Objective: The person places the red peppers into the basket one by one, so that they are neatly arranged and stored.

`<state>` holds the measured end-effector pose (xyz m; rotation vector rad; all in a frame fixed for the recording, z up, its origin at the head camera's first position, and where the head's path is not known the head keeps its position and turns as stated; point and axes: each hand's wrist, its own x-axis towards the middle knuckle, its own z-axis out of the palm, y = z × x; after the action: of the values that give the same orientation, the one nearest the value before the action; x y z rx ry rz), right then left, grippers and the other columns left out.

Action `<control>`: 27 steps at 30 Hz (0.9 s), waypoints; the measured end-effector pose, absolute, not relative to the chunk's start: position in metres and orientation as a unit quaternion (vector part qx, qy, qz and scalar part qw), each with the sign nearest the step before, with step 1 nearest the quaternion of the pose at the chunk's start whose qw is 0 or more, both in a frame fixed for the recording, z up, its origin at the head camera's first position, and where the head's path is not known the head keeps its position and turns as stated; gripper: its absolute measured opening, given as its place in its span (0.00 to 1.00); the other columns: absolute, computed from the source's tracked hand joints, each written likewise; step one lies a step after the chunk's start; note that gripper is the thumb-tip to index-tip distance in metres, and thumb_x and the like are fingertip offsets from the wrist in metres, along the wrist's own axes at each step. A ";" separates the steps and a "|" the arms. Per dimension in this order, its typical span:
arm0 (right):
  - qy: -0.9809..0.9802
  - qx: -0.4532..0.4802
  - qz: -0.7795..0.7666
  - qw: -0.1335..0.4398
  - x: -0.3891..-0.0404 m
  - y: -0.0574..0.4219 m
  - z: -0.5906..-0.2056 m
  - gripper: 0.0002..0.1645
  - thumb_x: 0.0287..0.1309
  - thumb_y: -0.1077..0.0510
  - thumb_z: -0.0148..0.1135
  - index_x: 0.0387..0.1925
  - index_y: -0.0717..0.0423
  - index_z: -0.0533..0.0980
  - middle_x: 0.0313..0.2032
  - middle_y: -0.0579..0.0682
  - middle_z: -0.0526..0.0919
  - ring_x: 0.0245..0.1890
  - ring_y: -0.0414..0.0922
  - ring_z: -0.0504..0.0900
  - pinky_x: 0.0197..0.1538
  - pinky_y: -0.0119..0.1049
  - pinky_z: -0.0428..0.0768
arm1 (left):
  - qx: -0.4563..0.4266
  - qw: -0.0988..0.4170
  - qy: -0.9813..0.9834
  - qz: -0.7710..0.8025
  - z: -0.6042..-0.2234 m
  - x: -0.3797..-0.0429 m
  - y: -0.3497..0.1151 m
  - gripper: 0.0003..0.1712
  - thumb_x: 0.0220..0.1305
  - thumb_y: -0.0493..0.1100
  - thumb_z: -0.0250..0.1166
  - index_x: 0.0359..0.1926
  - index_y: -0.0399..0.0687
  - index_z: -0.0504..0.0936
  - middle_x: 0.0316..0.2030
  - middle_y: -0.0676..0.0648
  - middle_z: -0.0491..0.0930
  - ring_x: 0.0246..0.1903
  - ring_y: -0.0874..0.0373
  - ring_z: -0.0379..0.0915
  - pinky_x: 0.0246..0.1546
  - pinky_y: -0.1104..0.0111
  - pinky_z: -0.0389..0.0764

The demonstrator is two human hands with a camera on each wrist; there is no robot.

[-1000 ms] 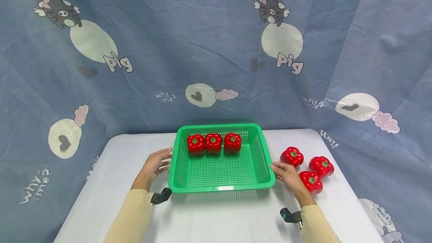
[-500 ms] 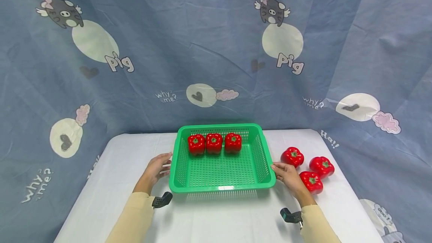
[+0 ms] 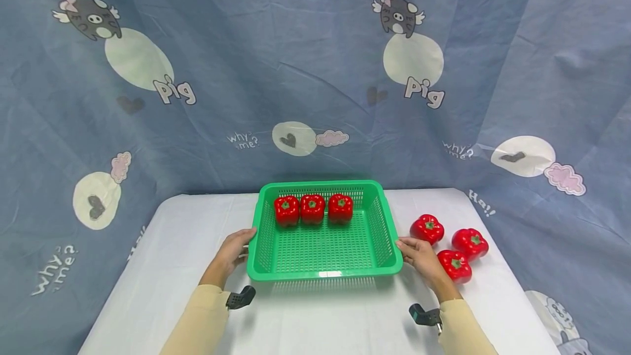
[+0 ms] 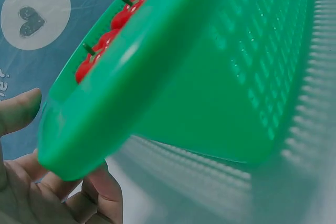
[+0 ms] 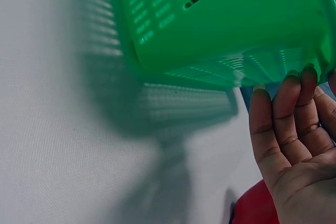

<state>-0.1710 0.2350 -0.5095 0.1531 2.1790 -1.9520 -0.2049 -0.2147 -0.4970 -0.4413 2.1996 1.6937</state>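
A green plastic basket (image 3: 325, 276) with slotted walls stands on the white-covered table. Inside, along its far side, sit three red bell peppers, a left one (image 3: 286, 211), a middle one (image 3: 312, 209) and a right one (image 3: 340, 208). My left hand (image 3: 230, 252) is at the basket's left rim. In the left wrist view its fingers (image 4: 105, 187) reach beneath the rim, and the thumb stands apart above. At the opposite end my right hand (image 3: 418, 255) holds the right rim, fingers (image 5: 286, 111) against the underside. Its thumb is mostly cut off in the right wrist view.
Three more red bell peppers lie on the table (image 3: 305, 322) to the right: a far one (image 3: 426, 229), a rightmost one (image 3: 470, 244) and a near one (image 3: 454, 266), close to my right wrist. A blue printed cloth (image 3: 315, 70) hangs behind the table.
My left hand has moved in to the basket's left rim and slightly toward me. The right hand, basket and peppers have stayed in place.
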 end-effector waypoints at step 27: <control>0.762 0.058 -0.637 0.099 -0.169 0.235 -0.508 0.27 0.69 0.56 0.55 0.59 0.74 0.69 0.48 0.60 0.82 0.38 0.40 0.82 0.44 0.29 0.80 | -0.164 0.125 0.763 0.613 -0.507 -0.199 -0.206 0.29 0.73 0.60 0.48 0.55 0.39 0.72 0.44 0.46 0.79 0.41 0.58 0.74 0.43 0.65 0.77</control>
<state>-0.1686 0.2348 -0.5080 0.1723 2.2549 -1.8850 -0.1992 -0.2057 -0.5068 -0.4790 2.2218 1.7858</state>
